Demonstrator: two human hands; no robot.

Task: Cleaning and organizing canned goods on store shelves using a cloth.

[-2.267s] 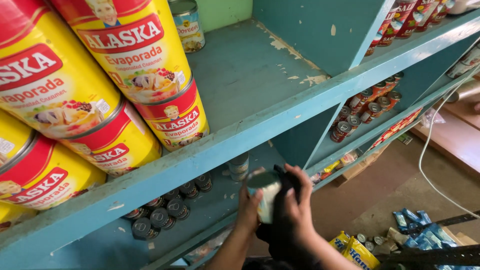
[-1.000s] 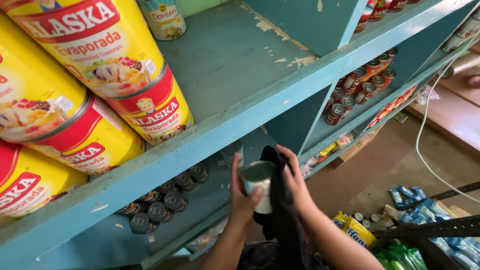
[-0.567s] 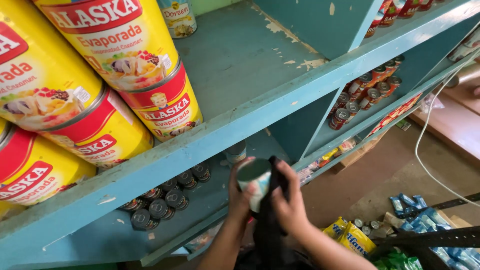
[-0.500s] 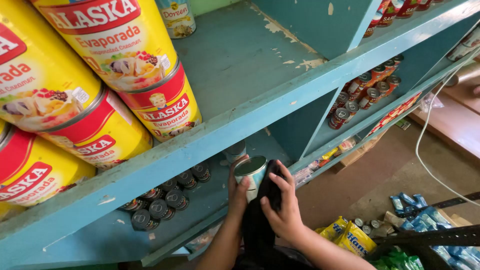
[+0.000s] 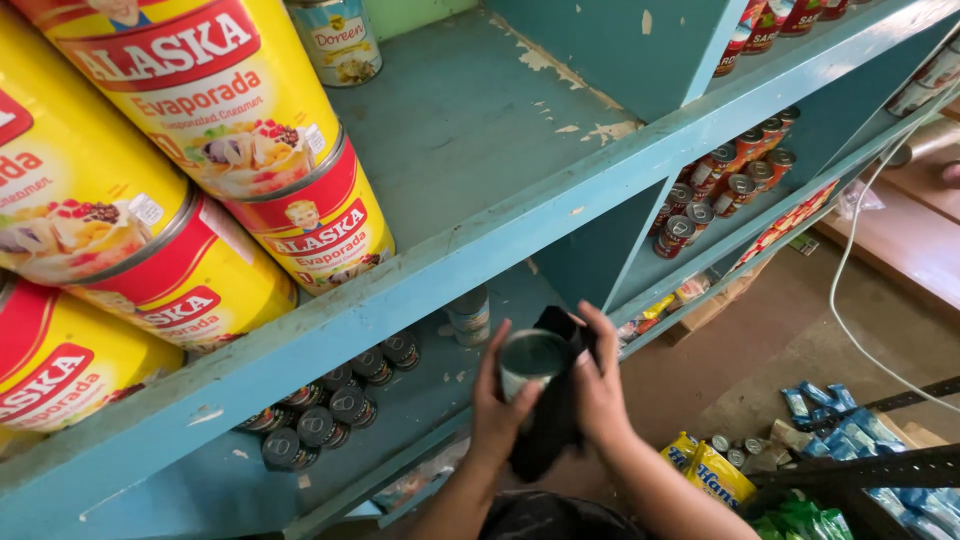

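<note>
Gripping the can (image 5: 530, 362) steady in your left hand (image 5: 497, 415), your right hand (image 5: 600, 392) presses a black cloth (image 5: 553, 420) against its side to wipe it.

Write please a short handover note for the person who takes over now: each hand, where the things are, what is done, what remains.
Left hand: holds the small tin can upright, in front of the lower shelf.
Right hand: presses the black cloth against the can's side.
Done: cannot tell how much of the can is wiped.
Left: the can is not yet on the shelf; other small cans stand there.
</note>
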